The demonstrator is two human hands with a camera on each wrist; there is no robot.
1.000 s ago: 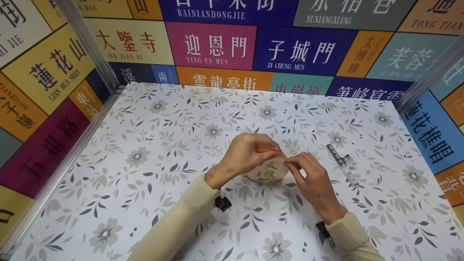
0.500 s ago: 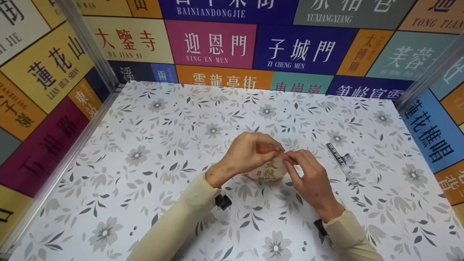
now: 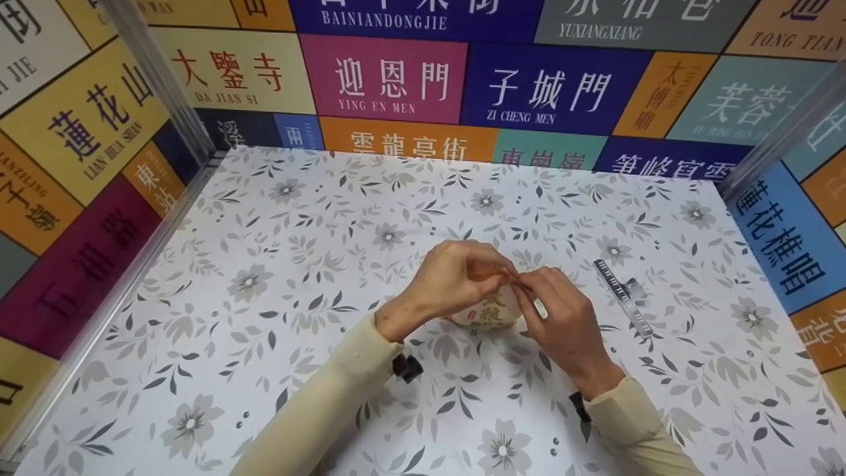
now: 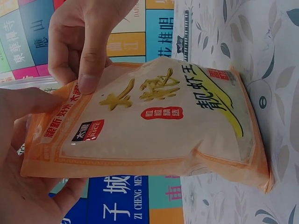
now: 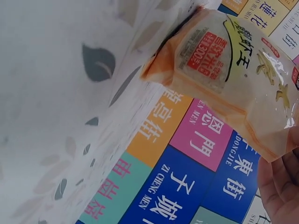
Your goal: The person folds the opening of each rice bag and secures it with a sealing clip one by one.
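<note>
Both hands on one item: small orange-bordered clear plastic pouch of white rice (image 3: 488, 311), standing upright on the floral-print table cover (image 3: 277, 277), mid-table, slightly right of centre.

Left hand (image 3: 449, 281): fingers curled, thumb and fingers pinching the pouch's top seal from the left. In the left wrist view the thumb (image 4: 32, 100) lies along the orange top edge, palm behind the pouch.

Right hand (image 3: 562, 317): fingers bent, tips pinching the same top edge from the right; in the left wrist view its thumb (image 4: 88, 70) presses on the front of the seal, other fingers curled behind. The two hands' fingertips meet or nearly meet at the seal; can't resolve which.

Pose: both forearms in cream sleeves, angled in from the bottom edge and converging over the pouch. Wrists raised, hands above the pouch top.

Pouch: glossy film, flat heat-sealed orange rim, clear window showing white grains, yellow-green print and a red oval label. Bottom edge sits on the table per the right wrist view.

Grey hair clip with a long toothed edge (image 3: 624, 294) lies flat on the table, right of the right hand, not touching.
</note>
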